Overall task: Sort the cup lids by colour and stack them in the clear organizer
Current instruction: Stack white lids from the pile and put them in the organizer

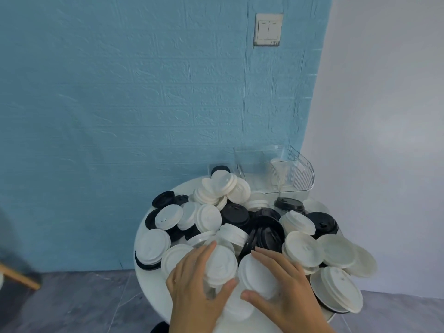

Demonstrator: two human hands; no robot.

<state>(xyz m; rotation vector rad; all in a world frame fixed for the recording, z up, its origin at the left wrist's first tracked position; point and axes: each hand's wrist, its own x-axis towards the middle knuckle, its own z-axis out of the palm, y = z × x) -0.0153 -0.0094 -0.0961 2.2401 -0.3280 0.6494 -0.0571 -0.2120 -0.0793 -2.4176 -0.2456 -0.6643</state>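
Both hands, left hand [192, 280] and right hand [286, 282], each curl round a white lid [219, 265] at six o'clock, likely gathering whites for the clear organizer [276, 171] at one o'clock.

Operator: two bare hands, forearms in view.
Left hand [194, 282] and right hand [286, 287]: no gloves, rings, watch or sleeves visible; short, unpainted nails.

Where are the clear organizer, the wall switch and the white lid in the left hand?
clear organizer [304, 174]: head view, on its ribbed right wall.
wall switch [268, 29]: head view, on the middle of its plate.
white lid [220, 265]: head view, on its domed top, between the left hand's fingers and thumb.
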